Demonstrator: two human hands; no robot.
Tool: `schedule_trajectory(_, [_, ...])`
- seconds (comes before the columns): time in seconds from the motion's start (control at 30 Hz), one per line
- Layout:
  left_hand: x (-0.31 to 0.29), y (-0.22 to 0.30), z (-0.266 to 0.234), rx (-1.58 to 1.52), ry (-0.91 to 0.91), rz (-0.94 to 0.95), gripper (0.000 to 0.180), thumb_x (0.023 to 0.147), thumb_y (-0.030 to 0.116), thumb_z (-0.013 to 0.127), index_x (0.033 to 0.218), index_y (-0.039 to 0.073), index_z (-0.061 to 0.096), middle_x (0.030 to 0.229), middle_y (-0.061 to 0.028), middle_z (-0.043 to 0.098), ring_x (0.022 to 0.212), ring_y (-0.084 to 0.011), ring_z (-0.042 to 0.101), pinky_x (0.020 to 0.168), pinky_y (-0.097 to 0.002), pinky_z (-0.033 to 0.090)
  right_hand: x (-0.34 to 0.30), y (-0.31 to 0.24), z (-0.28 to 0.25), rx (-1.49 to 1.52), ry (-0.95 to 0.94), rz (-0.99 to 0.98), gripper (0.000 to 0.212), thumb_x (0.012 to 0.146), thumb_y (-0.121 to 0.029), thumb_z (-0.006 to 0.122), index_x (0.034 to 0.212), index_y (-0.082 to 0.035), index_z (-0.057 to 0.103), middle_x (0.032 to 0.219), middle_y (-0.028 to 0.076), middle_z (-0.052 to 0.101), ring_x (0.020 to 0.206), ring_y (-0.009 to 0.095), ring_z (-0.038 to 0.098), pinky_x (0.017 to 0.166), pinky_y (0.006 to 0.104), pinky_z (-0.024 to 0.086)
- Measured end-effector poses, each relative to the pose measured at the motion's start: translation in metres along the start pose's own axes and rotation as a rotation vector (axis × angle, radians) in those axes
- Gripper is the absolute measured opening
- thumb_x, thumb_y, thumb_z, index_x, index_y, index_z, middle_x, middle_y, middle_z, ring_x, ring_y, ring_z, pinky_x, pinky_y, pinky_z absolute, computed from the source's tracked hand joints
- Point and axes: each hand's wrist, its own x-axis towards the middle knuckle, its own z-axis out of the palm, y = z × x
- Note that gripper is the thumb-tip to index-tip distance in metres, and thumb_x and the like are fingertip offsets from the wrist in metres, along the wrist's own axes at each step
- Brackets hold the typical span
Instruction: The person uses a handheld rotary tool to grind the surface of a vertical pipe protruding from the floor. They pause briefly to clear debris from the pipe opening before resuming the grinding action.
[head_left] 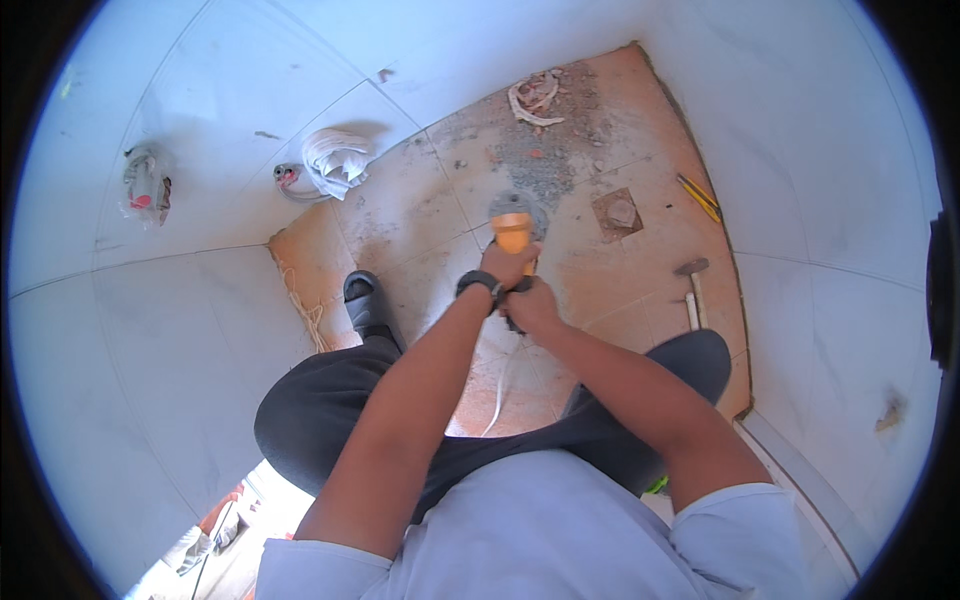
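Both my hands are wrapped round an orange corded power tool [512, 230] over the floor, between my spread knees. My left hand [507, 262], with a dark watch at the wrist, grips its body. Just behind and to the right, my right hand [533, 303] closes on the dark rear part. The tool's front end lies over a round grey patch [527, 207] in the floor, so its working tip is hidden. A pale cord [497, 395] runs back from the tool toward me.
Rubble [540, 165] spreads beyond the tool, with a whitish curled strip [535, 100]. Right of it is a square floor opening [618, 215]. A hammer [695, 275] and yellow-black tools [700, 197] lie by the right wall. White cloth [337, 160] hangs on the far wall's pipework.
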Motion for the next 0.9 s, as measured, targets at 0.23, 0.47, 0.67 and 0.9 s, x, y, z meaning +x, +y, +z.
schedule_trajectory(0.23, [0.008,-0.018,0.011,-0.008,-0.25,-0.154,0.073,0.08,0.055,0.081,0.117,-0.007,0.072,0.115,-0.0246,0.076,0.111,-0.0337,0.074,0.093,-0.0409,0.058,-0.029,-0.019,0.002,0.087,0.087,0.245,0.033,0.076,-0.021,0.087,0.096,0.0,0.07,0.083,0.01,0.074,0.069,0.019,0.069,0.066,0.0364,0.055])
schedule_trajectory(0.47, [-0.011,-0.023,-0.027,0.192,-0.446,-0.252,0.074,0.073,0.05,0.082,0.119,-0.007,0.072,0.118,-0.0272,0.075,0.111,-0.0339,0.075,0.095,-0.0411,0.059,-0.046,0.021,0.067,0.17,0.324,0.231,0.044,0.073,-0.026,0.088,0.099,0.004,0.069,0.086,0.012,0.075,0.076,0.019,0.07,0.072,0.0359,0.055])
schedule_trajectory(0.67, [-0.01,-0.026,-0.041,0.211,-0.467,-0.387,0.072,0.072,0.04,0.082,0.125,-0.007,0.068,0.121,-0.0263,0.074,0.112,-0.0349,0.074,0.099,-0.0418,0.058,-0.042,0.031,0.114,0.222,0.393,0.346,0.049,0.072,-0.032,0.088,0.099,0.004,0.069,0.084,0.015,0.075,0.077,0.025,0.071,0.075,0.0382,0.055])
schedule_trajectory(0.9, [-0.011,-0.026,-0.042,0.283,-0.542,-0.354,0.06,0.073,0.033,0.082,0.114,-0.01,0.072,0.106,-0.0219,0.077,0.091,-0.029,0.077,0.081,-0.0394,0.06,-0.061,-0.003,0.123,0.189,0.495,0.401,0.059,0.068,-0.043,0.088,0.099,0.004,0.071,0.093,0.023,0.077,0.09,0.038,0.076,0.082,0.0433,0.058])
